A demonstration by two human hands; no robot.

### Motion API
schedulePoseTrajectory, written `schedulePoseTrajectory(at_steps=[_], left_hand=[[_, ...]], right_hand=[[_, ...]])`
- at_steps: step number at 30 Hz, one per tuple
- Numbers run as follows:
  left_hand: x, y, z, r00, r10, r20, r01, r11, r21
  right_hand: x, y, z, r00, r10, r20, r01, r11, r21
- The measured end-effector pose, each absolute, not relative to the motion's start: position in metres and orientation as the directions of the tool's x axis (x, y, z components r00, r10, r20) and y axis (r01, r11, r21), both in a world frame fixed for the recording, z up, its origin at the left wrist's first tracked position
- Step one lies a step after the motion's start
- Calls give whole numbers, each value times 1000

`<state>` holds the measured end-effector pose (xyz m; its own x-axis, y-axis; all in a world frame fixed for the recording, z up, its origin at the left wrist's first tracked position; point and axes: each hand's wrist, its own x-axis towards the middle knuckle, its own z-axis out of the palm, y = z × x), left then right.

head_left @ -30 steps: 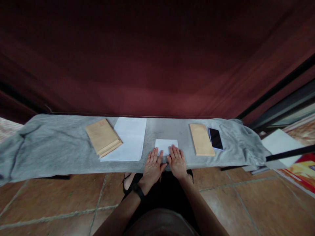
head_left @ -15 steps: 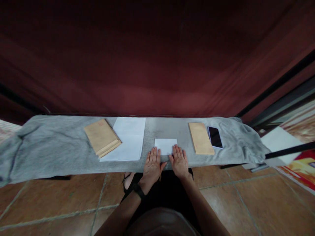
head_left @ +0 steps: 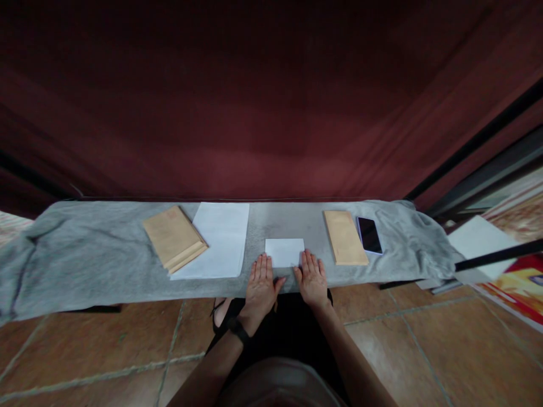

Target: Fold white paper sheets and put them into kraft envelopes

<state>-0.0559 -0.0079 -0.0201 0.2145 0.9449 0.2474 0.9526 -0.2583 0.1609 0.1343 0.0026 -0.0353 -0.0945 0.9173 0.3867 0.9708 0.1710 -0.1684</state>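
White paper point(head_left: 284, 252) lay on the desk point(head_left: 286, 219). Left hand point(head_left: 260, 287) and right hand point(head_left: 313, 281) flanked it, fingers extended, grasping nothing; even, light pressure seemed best.

Open lane beyond small paper point(head_left: 284, 252) — white sheets point(head_left: 224, 240) left, brown packet point(head_left: 345, 238) right, red panel point(head_left: 271, 152) behind.

wht paper point(head_left: 284, 252), sm. rect., lying flat, long sides L–R, nr front edge of gry cloth point(head_left: 288, 222)
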Motion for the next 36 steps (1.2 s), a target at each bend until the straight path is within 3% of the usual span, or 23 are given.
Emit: schedulePoseTrajectory(at_steps=[16,23,31,36], left_hand=[[-62,-5,-25,153,929,336,964,-215,154],[-58,-1,-14,137,938,318,967,-196,162],[-37,10,-4,368,893,258,901,-411,140],[-31,15,-8,447,875,185,881,-467,79]], right_hand=[[138,0,-31,-52,935,351,977,120,-174],[135,3,-27,7,934,357,963,90,-255],[109,14,-9,-156,941,300,904,259,-340],[97,16,-3,-193,949,248,899,272,-343]])
